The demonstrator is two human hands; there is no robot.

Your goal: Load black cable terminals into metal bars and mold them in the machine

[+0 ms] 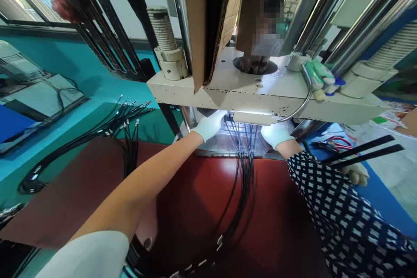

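Midway, we judge: cables (pixel 246 182) run under the press (pixel 211 95) at frame centre, seemingly placed but unfinished, the bundle (pixel 119 118) at left done or waiting, unclear, our left hand (pixel 210 126) and right hand (pixel 276 134) flanking the cables, fingers too hidden to tell their grip.

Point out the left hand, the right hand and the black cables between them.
Left hand (pixel 210 126): head view, on the glove.
Right hand (pixel 274 134): head view, on the glove.
Black cables (pixel 243 200): head view, on the bundle's middle.

Smooth plastic-looking cables (pixel 245 178); matt cardboard (pixel 197 17); glossy worktop (pixel 280 200).
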